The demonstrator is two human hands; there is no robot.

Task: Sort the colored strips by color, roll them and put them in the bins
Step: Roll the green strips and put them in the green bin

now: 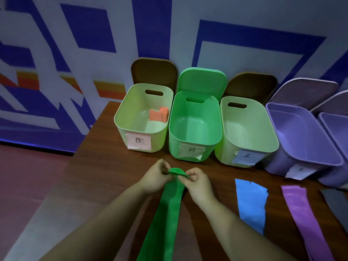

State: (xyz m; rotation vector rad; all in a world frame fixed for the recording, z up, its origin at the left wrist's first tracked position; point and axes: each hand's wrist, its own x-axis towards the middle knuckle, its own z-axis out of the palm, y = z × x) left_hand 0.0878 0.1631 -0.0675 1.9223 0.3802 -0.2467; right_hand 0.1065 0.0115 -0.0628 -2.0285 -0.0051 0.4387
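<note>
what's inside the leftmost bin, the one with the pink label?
One orange-pink strip, partly rolled with its tail loose, lies against the right wall of the leftmost bin. Nothing else shows on the visible floor; the near wall hides the front part of the floor.

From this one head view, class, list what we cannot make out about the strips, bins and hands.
- Green strip: its near end is cut off by the bottom edge.
- Its far end: fingers of the left hand and right hand cover part of it.
- Purple strip: runs out at the bottom edge.
- Far-right purple bin: cut off by the right edge.
- Label on the nearer purple bin: writing too blurred to read.
</note>
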